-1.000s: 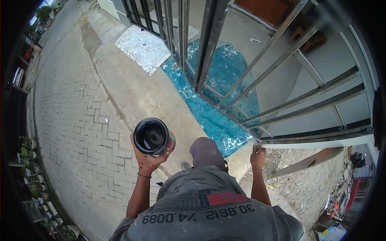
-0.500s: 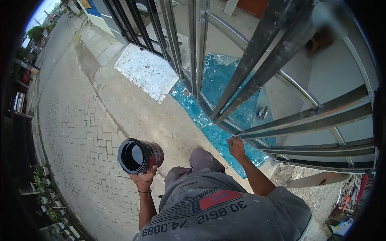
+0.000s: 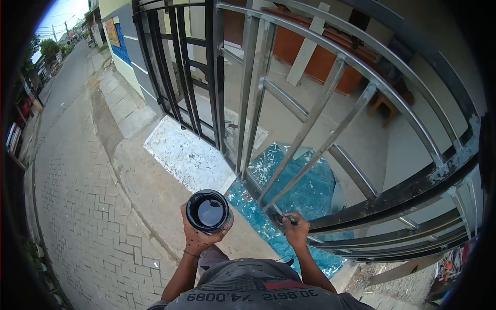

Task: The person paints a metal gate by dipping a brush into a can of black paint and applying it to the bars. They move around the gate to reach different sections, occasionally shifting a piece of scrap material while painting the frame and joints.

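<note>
My left hand (image 3: pixel 199 238) is wrapped round a dark, open paint can (image 3: pixel 209 212) and holds it upright over the pavement. Glossy black paint shows inside. Dark specks dot the back of that hand. Low by the bottom rail of the metal gate (image 3: pixel 330 139), my right hand (image 3: pixel 296 230) is closed, fingers pinched on something small and dark that I cannot make out. The bare grey bars rise just beyond it. Under the gate lies a blue, paint-spattered sheet (image 3: pixel 305 178).
A white spattered board (image 3: pixel 188 155) lies left of the blue sheet, below a black-painted gate panel (image 3: pixel 178 67). Paved road (image 3: pixel 77 206) runs along the left. Inside stand an orange-brown cabinet (image 3: pixel 330 57) and a brown stool (image 3: pixel 390 106).
The view has tilted up, showing more of the gate's upper part. The can has come closer to the right hand and its mouth now faces up more. My right hand remains by the lower rail.
</note>
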A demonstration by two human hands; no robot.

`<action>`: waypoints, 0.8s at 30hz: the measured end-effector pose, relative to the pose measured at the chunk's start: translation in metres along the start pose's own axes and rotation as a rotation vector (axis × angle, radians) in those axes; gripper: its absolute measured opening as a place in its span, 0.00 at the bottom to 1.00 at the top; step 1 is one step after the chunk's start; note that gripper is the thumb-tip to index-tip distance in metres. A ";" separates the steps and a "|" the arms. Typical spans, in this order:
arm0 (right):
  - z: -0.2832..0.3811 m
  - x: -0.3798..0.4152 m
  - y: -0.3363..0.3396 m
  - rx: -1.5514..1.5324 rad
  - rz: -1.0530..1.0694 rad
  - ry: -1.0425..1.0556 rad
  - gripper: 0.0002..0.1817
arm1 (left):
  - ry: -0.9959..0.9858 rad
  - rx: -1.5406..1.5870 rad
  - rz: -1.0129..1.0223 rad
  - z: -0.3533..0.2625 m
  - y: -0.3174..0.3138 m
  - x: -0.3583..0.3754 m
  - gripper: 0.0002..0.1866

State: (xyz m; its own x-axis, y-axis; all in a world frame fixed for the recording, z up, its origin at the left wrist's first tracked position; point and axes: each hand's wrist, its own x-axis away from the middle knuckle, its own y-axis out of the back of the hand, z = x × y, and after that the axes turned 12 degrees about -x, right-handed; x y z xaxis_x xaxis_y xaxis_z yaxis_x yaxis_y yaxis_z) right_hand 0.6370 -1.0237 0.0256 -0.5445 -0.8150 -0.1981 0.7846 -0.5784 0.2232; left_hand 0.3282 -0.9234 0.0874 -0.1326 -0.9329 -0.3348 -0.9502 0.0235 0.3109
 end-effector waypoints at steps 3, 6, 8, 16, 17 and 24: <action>-0.006 -0.017 -0.045 0.175 -0.161 0.009 0.07 | -0.049 0.076 0.156 0.043 0.029 -0.074 0.58; 0.012 -0.030 -0.092 0.233 -0.311 -0.081 0.06 | -0.100 0.008 0.272 0.067 0.061 -0.147 0.58; 0.024 -0.043 -0.122 0.231 -0.378 -0.083 0.06 | -0.096 0.069 0.334 0.086 0.073 -0.193 0.58; 0.113 -0.135 -0.226 -0.206 -0.524 -0.015 0.04 | -0.103 0.215 0.439 0.146 0.074 -0.324 0.57; 0.132 -0.151 -0.234 -0.234 -0.524 0.063 0.04 | -0.148 0.177 0.428 0.152 0.072 -0.338 0.57; 0.261 -0.285 -0.283 -0.420 -0.456 0.357 0.14 | -0.147 0.117 0.413 0.133 0.076 -0.422 0.57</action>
State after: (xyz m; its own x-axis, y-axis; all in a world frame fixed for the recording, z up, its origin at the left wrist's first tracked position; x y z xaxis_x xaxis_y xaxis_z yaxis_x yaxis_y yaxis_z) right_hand 0.4925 -0.6361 0.2678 -0.7713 -0.3927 -0.5009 0.5891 -0.7384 -0.3281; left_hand 0.2742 -0.4797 0.1342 -0.5381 -0.7760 -0.3291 -0.8335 0.4317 0.3449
